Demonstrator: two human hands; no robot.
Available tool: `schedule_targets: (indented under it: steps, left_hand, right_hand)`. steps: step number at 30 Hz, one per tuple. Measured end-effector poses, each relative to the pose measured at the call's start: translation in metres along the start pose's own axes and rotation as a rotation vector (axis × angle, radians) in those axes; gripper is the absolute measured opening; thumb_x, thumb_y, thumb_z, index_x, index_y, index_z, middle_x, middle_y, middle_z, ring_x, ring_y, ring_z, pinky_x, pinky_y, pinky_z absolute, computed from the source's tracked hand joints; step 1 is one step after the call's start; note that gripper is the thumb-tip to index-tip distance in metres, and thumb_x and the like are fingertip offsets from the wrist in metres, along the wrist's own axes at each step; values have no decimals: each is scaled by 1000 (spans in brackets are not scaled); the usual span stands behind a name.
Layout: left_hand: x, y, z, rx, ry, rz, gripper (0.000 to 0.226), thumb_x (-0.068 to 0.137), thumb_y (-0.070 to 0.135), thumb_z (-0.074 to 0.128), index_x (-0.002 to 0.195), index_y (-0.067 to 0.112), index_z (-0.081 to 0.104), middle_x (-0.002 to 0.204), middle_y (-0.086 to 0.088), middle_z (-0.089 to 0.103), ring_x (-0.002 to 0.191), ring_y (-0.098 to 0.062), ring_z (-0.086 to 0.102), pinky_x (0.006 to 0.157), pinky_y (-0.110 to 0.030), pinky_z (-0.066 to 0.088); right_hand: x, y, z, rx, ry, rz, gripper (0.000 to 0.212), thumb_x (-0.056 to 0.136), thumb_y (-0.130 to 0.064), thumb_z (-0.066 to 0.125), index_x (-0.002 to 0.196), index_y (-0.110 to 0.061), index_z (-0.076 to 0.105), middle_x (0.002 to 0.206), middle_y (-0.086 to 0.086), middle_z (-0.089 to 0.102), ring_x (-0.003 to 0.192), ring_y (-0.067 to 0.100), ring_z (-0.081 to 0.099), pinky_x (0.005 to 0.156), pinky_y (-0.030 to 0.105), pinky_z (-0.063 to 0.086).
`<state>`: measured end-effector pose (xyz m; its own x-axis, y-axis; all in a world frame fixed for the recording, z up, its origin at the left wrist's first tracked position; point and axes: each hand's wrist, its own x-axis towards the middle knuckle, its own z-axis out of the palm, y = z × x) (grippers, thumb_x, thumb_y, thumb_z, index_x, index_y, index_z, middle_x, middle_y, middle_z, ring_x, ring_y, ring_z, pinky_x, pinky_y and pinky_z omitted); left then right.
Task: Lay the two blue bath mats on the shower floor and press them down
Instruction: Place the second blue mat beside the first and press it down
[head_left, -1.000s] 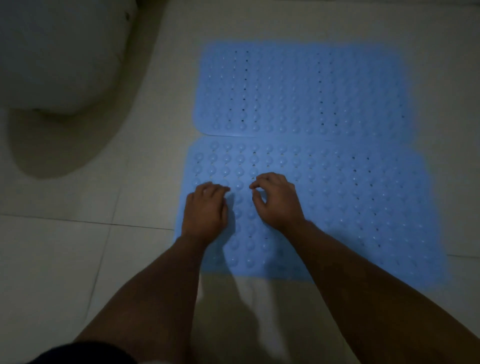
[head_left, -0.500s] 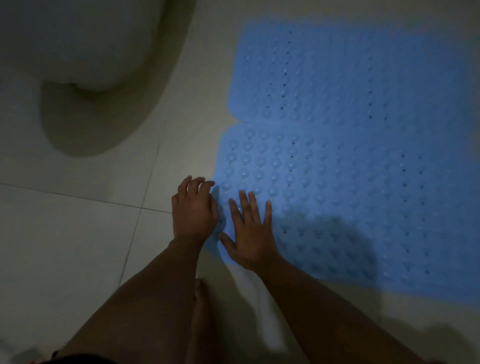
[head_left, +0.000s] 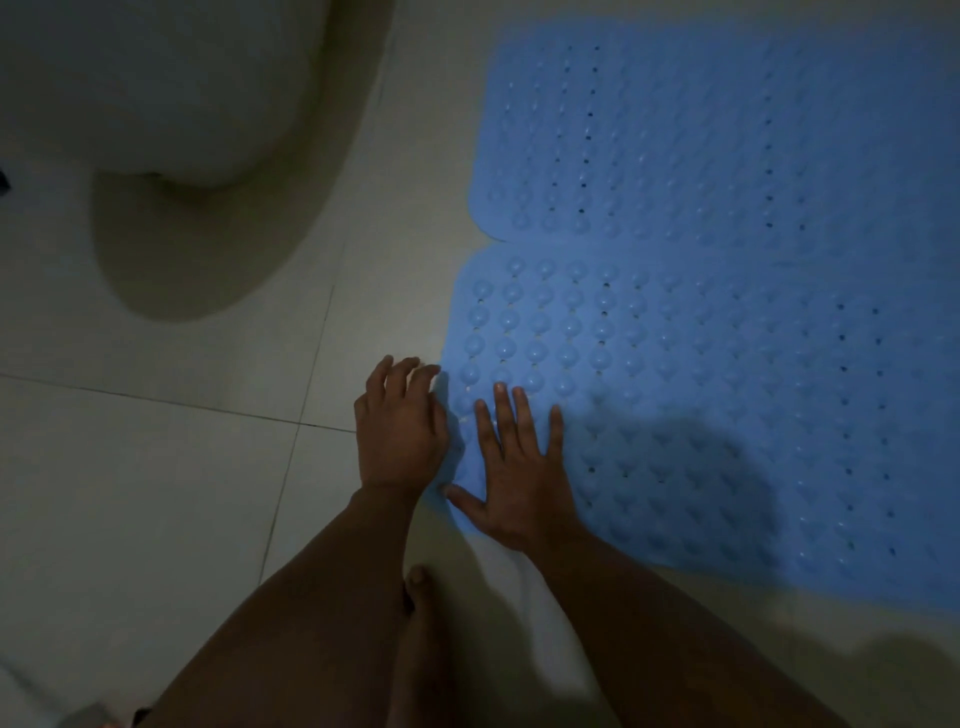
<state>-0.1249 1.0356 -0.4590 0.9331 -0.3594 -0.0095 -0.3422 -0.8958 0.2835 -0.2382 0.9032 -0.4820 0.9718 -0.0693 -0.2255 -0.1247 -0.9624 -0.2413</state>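
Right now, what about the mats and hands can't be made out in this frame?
- Far mat: right and top edges cut off by the head view's frame.
- Near mat: right edge cut off; corner under the right hand hidden.
- Left hand: contact with mat edge unclear, dim light.

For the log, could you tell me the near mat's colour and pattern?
Blue near mat, rows of round bumps and small holes; head view.

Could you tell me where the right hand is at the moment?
The right hand lies flat on the near mat's near-left corner, beside the left hand.
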Motion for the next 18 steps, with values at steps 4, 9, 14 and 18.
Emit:
schedule_targets:
  steps: [4, 9, 14, 18]
  left_hand:
    - [-2, -3, -13, -14, 62, -3, 40, 92, 21, 50, 129, 15, 65, 136, -10, 62, 139, -37, 46, 95, -53, 48]
    - [-4, 8, -23, -26, 66, -25, 42, 91, 23, 49, 129, 16, 66, 136, -10, 63, 139, -37, 46, 96, -53, 47]
    - [-16, 31, -1, -37, -27, 73, 54, 96, 37, 36, 138, 15, 61, 147, -15, 56, 144, -41, 41, 103, -56, 47]
    - [-27, 51, 34, -42, -145, 99, 65, 104, 54, 31, 160, 21, 33, 171, -13, 20, 159, -36, 11, 124, -56, 20]
  right_hand:
    - [-1, -2, -9, 50, -122, 22, 104, 88, -84, 24, 163, -16, 1, 169, 13, -16, 156, 32, -16, 121, 67, -6]
    - [37, 8, -71, 313, -327, 104, 70, 98, -60, 44, 156, -23, 33, 169, 6, 19, 155, 28, 19, 122, 62, 16]
    - [68, 47, -117, 517, -10, 172, 49, 93, -45, 58, 136, -22, 62, 145, 3, 59, 135, 26, 53, 113, 46, 43]
    - [71, 63, -119, 560, 136, 136, 42, 90, -40, 58, 126, -21, 68, 134, 3, 66, 128, 25, 58, 107, 48, 48]
